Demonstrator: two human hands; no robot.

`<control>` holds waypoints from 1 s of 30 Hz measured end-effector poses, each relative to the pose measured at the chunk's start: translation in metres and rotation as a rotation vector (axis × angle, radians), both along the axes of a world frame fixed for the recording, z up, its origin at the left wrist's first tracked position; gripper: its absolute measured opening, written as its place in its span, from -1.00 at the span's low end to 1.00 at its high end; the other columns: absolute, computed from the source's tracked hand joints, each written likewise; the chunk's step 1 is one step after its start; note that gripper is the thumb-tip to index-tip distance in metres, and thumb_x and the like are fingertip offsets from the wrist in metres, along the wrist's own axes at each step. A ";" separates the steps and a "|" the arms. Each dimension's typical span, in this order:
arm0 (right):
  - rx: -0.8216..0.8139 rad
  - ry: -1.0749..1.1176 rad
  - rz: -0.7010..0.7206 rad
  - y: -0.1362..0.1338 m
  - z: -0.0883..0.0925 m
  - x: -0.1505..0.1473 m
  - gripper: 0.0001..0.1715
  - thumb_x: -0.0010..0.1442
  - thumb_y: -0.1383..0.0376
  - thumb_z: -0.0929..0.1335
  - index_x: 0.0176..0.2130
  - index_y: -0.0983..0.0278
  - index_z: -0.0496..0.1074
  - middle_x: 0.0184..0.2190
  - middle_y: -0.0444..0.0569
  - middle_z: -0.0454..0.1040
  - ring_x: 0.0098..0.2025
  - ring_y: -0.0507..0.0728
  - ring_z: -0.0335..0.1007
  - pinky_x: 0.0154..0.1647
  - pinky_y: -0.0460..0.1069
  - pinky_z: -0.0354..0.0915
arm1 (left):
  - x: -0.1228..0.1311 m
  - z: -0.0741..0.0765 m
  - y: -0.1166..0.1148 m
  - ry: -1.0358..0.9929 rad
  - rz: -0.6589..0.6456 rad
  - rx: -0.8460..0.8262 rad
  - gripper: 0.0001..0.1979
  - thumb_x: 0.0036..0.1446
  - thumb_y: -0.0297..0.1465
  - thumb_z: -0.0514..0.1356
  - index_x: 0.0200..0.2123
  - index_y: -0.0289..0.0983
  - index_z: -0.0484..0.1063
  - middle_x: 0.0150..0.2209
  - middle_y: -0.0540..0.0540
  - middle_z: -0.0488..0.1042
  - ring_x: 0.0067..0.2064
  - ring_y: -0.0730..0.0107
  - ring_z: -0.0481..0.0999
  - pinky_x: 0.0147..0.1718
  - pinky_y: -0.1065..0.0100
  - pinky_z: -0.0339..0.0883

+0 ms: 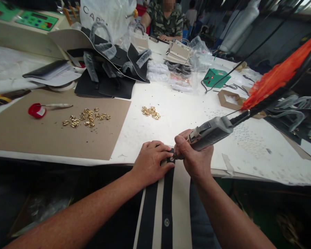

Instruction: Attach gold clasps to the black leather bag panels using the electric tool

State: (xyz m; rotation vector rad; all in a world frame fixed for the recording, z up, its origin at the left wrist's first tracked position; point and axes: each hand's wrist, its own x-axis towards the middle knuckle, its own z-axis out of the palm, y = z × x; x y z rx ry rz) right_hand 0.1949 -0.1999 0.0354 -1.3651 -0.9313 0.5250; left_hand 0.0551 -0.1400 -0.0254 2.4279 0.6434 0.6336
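My right hand [197, 155] is wrapped round a grey power screwdriver [212, 131], whose tip points down and left. That tip meets or hovers just over a small round metal fitting [172, 159] on a black strip; contact is hard to make out. The strip belongs to a beige and black panel [181, 197] that runs from the table edge toward my body. On the panel's far end lies my left hand [151, 162], fingers spread on either side of the fitting. Nearer to me, another round metal fitting [166, 222] sits on the black strip.
Gold-coloured metal rings [150, 112] lie on the white table [176, 100]; more gold rings [88, 117] rest on a brown board [49, 138]. Black bag pieces [106, 83] are at the back left. An orange-wrapped cable [277, 76] hangs at right. Opposite sits a person [166, 24].
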 end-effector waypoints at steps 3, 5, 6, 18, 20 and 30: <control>0.011 -0.036 0.021 0.000 0.002 0.000 -0.69 0.21 0.21 0.51 -0.45 0.26 0.41 -0.54 -0.15 0.44 -0.53 0.04 0.36 -0.50 -0.05 0.31 | 0.000 0.001 0.000 0.008 -0.001 0.002 -0.80 0.19 -0.22 0.41 -0.12 -0.09 0.61 0.05 0.04 0.63 0.18 0.07 0.43 0.14 -0.05 0.19; 0.018 -0.048 0.064 -0.001 0.003 0.001 -0.69 0.21 0.23 0.50 -0.47 0.25 0.40 -0.53 -0.15 0.43 -0.54 0.04 0.36 -0.50 -0.05 0.31 | 0.000 0.002 0.000 0.018 -0.002 0.004 -0.78 0.19 -0.22 0.41 -0.10 -0.08 0.61 0.07 0.04 0.63 0.18 0.07 0.43 0.13 -0.05 0.20; 0.020 -0.051 0.083 -0.001 0.004 0.001 -0.70 0.20 0.23 0.50 -0.47 0.25 0.39 -0.53 -0.14 0.44 -0.54 0.04 0.36 -0.50 -0.05 0.32 | 0.000 0.002 0.000 0.022 -0.002 0.005 -0.77 0.19 -0.22 0.41 -0.09 -0.08 0.61 0.08 0.04 0.62 0.19 0.07 0.43 0.13 -0.05 0.20; -0.019 -0.093 0.179 0.001 0.000 0.009 -0.73 0.18 0.26 0.51 -0.47 0.25 0.42 -0.51 -0.11 0.45 -0.49 0.06 0.39 -0.45 -0.03 0.34 | 0.000 -0.003 -0.001 0.008 0.019 0.019 -0.79 0.19 -0.23 0.41 -0.11 -0.08 0.62 0.18 -0.01 0.57 0.22 0.02 0.42 0.14 -0.08 0.22; 0.014 -0.094 0.194 0.000 -0.001 0.010 -0.73 0.20 0.28 0.49 -0.47 0.25 0.41 -0.53 -0.13 0.42 -0.51 0.05 0.37 -0.47 -0.03 0.32 | 0.001 -0.002 -0.001 0.006 0.013 0.012 -0.80 0.20 -0.23 0.40 -0.11 -0.07 0.62 0.15 0.01 0.60 0.21 0.04 0.42 0.13 -0.07 0.22; 0.078 -0.059 0.244 -0.001 -0.005 0.010 -0.77 0.22 0.33 0.46 -0.41 0.22 0.36 -0.52 -0.17 0.42 -0.52 0.04 0.35 -0.49 -0.04 0.30 | 0.001 0.000 0.000 0.013 0.009 -0.006 -0.84 0.22 -0.26 0.38 -0.12 -0.07 0.61 0.07 0.08 0.63 0.19 0.10 0.43 0.12 -0.04 0.20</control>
